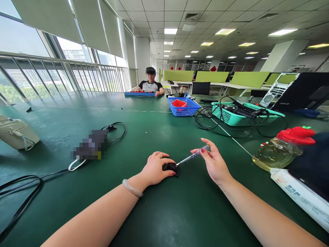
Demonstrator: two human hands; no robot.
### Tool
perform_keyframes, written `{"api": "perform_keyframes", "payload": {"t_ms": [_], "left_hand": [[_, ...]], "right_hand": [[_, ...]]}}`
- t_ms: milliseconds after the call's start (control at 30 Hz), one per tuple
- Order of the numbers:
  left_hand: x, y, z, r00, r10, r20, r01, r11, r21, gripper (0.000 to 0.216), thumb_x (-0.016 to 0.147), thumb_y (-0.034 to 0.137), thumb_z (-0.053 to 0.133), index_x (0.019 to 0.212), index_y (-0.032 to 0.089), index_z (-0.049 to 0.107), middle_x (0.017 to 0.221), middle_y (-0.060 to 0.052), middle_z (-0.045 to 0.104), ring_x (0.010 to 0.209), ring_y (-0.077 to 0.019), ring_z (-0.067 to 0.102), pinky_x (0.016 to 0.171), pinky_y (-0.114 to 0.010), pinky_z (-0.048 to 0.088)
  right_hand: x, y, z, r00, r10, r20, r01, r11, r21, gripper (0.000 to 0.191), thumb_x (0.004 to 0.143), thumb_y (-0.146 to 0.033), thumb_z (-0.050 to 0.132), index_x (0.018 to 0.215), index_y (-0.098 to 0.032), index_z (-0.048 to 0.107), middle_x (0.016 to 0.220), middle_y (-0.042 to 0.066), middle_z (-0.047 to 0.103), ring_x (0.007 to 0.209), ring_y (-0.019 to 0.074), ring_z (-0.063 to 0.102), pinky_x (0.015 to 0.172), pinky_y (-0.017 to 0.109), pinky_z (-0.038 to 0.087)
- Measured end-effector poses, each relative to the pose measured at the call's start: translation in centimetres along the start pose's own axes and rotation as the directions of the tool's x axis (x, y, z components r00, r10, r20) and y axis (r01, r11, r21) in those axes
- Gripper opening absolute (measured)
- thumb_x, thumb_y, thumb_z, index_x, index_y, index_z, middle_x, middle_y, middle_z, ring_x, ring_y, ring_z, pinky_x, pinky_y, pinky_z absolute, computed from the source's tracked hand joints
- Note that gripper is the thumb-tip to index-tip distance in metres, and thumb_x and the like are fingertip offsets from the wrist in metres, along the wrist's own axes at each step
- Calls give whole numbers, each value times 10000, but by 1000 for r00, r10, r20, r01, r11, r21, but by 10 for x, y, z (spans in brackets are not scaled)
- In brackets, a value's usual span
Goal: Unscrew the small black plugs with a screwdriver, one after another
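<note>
My left hand [157, 168] lies closed around a small black part [171, 167], pressing it against the green table [164, 212]. What kind of part it is I cannot make out. Between the fingers of my right hand [215, 164] is a screwdriver [194, 154] with a clear handle. Its thin metal shaft slants down to the left, and the tip meets the top of the black part. A pale bangle circles my left wrist.
A blue basket [183, 109] holds a red tray. Beyond tangled black cables, a teal basket [246, 118] is full of electronics. At right are a bottle [277, 152] with a red lid and a white packet [300, 195]. A blurred dark object [91, 144] sits left; a person [151, 84] sits opposite.
</note>
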State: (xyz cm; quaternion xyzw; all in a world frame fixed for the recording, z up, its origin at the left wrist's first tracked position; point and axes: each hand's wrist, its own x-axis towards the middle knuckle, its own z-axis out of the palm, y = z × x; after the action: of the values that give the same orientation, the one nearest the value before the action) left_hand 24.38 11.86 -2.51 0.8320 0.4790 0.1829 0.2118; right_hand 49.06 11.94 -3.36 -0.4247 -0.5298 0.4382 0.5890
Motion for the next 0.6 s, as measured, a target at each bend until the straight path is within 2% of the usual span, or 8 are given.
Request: {"api": "perform_keyframes", "payload": {"t_ms": [200, 333, 467, 600], "left_hand": [[0, -1, 2, 1000, -4, 0, 4, 1000, 12, 347, 787, 465, 723, 1123, 379, 711, 1334, -29, 592, 1331, -314, 413, 1139, -536, 300], [0, -2, 2, 1000, -7, 3, 7, 1000, 17, 354, 791, 467, 718, 1133, 373, 709, 1337, -37, 589, 1336, -313, 408, 1137, -536, 304], [0, -1, 2, 1000, -12, -6, 12, 1000, 21, 355, 789, 466, 720, 1130, 369, 712, 1335, -33, 593, 1329, -310, 417, 1138, -527, 309], [0, -1, 3, 1000, -14, -15, 15, 1000, 25, 353, 790, 470, 719, 1129, 371, 713, 1333, -31, 595, 1328, -305, 419, 1139, -515, 314]], "right_hand": [[2, 5, 0, 998, 44, -49, -41, 998, 45, 554, 722, -637, 748, 1127, -319, 545, 758, -14, 733, 989, 268, 701, 1076, 490, 349], [1, 7, 1, 998, 53, -43, -51, 997, 62, 552, 725, -624, 750, 1124, -310, 534, 826, 4, 756, 975, 259, 694, 1063, 494, 349], [-2, 8, 4, 996, 88, -4, -87, 994, 61, 498, 698, -625, 767, 975, -291, 524, 883, 27, 772, 1018, 263, 667, 1062, 497, 336], [-3, 7, 6, 993, 113, -41, -110, 992, 62, 494, 688, -625, 769, 940, -281, 521, 873, 39, 773, 1013, 265, 667, 1046, 496, 354]]}}
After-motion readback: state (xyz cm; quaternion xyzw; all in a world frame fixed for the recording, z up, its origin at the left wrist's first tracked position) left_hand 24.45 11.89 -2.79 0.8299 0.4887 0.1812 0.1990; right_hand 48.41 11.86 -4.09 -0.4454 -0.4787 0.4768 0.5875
